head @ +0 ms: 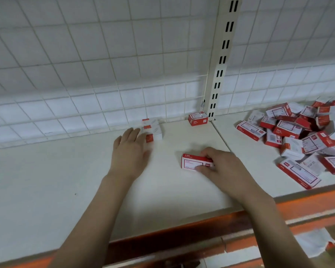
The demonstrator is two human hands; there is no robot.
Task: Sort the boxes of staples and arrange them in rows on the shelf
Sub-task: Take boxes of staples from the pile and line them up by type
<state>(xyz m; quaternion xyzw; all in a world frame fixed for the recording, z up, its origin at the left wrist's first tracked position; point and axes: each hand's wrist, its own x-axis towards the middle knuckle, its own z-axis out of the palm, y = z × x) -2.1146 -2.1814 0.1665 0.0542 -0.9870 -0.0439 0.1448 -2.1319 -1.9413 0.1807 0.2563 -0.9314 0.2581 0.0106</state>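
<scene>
My right hand (219, 165) grips a red and white staple box (191, 163) that lies on the white shelf (66, 180), near its middle. My left hand (129, 149) is flat with straight fingers, its fingertips beside a short row of small red and white boxes (152, 129) near the back grid. One more red box (198, 118) stands alone at the foot of the slotted upright. A loose pile of staple boxes (302, 136) covers the neighbouring shelf on the right.
A white wire grid (104, 64) backs the shelf, split by a slotted metal upright (221, 60). An orange price rail (182, 233) runs along the front edge, with a torn paper label (313, 242) at the lower right.
</scene>
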